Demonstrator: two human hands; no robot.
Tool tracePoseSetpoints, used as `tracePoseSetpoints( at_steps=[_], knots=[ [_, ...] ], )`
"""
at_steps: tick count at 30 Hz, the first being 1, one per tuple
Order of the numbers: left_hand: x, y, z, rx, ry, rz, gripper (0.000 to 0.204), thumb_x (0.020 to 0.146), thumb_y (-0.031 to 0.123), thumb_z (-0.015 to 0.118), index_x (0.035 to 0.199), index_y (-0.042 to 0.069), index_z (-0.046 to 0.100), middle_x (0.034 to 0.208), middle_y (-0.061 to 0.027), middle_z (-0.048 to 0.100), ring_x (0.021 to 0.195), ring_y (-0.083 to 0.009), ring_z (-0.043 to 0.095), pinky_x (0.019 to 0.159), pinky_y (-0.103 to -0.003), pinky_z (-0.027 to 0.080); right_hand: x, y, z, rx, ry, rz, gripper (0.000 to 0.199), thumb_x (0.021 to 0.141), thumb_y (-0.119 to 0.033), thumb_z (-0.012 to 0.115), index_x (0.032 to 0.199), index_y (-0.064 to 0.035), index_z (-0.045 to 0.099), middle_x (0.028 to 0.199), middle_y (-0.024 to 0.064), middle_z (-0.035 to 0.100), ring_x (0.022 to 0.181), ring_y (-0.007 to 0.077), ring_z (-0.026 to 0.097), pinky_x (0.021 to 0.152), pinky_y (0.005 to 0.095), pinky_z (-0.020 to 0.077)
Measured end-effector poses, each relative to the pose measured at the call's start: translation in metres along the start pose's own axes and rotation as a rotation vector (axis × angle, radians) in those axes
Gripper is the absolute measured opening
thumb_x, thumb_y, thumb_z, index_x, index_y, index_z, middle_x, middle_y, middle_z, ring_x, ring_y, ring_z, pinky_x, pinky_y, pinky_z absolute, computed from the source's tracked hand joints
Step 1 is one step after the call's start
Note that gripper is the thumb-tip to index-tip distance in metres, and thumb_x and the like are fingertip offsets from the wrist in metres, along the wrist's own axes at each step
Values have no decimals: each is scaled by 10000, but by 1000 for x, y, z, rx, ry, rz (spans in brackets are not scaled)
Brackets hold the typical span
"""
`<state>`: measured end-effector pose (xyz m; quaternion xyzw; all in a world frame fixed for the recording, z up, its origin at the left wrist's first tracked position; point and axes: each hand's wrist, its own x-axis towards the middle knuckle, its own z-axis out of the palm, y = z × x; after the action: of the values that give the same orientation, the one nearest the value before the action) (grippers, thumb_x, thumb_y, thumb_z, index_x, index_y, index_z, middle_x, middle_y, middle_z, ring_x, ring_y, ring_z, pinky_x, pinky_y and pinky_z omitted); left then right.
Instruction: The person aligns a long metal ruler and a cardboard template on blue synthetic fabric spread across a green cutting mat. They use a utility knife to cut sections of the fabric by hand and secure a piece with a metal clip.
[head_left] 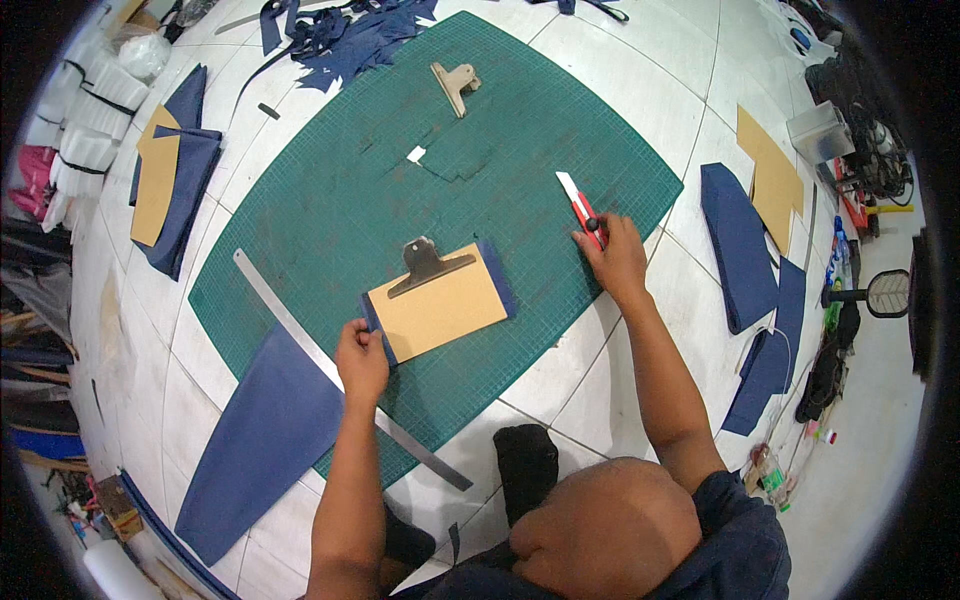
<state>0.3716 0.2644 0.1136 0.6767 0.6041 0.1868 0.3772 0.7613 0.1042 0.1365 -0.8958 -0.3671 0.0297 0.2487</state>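
Observation:
A tan cardboard pattern (445,315) lies on a navy fabric piece (499,278) that shows past its two short ends. A dark metal bulldog clip (428,268) bites the far edge of the pattern. At the left end, my left hand (361,362) is closed, its fingers pinching the fabric's edge. My right hand (618,258) grips a red utility knife (585,212) with its blade out, pointing away and up-left, apart from the pattern. A long steel ruler (290,322) runs beneath my left wrist.
Under everything spreads a green cutting mat (330,180) on white floor tiles. A second bulldog clip (457,88) lies at its far side. Large navy fabric (265,435) overlaps the mat's near left. Navy scraps (350,40) heap at the back; patterns with fabric lie left (157,195) and right (775,190).

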Motion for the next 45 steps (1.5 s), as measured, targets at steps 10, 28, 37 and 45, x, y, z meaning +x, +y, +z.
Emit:
tracePoseSetpoints(
  at_steps=[10, 28, 37, 45],
  knots=[
    [68, 42, -11, 318, -47, 325, 233, 869, 73, 654, 1097, 21, 652, 1111, -210, 677, 1064, -407, 637, 899, -461, 512, -5, 6, 10, 4, 9, -40, 385, 898, -348, 723, 1133, -55, 640, 1011, 168, 611, 937, 352, 614, 813, 459, 492],
    [-7, -40, -69, 428, 159, -266, 615, 820, 312, 804, 1278, -8, 546, 1096, -218, 640, 1077, -399, 613, 931, -495, 482, -108, -96, 10, 405, -380, -248, 361, 847, -269, 761, 1107, -51, 637, 1048, 157, 625, 955, 338, 626, 813, 446, 513],
    [3, -3, -70, -366, 13, -297, 299, 941, 124, 689, 1181, -17, 581, 927, -46, 663, 793, -136, 619, 689, -283, 486, -197, -159, 27, 740, -670, -374, 396, 942, -374, 670, 1133, -37, 591, 1005, 136, 644, 909, 331, 648, 783, 450, 523],
    [72, 105, -8, -680, -203, 61, 394, 1037, 310, 564, 1292, 11, 593, 1132, -79, 639, 1046, -170, 600, 891, -349, 513, -159, -152, 19, 888, -657, 202, 401, 1052, -383, 507, 1157, 1, 555, 849, 177, 652, 770, 298, 661, 670, 419, 488]
  ],
)
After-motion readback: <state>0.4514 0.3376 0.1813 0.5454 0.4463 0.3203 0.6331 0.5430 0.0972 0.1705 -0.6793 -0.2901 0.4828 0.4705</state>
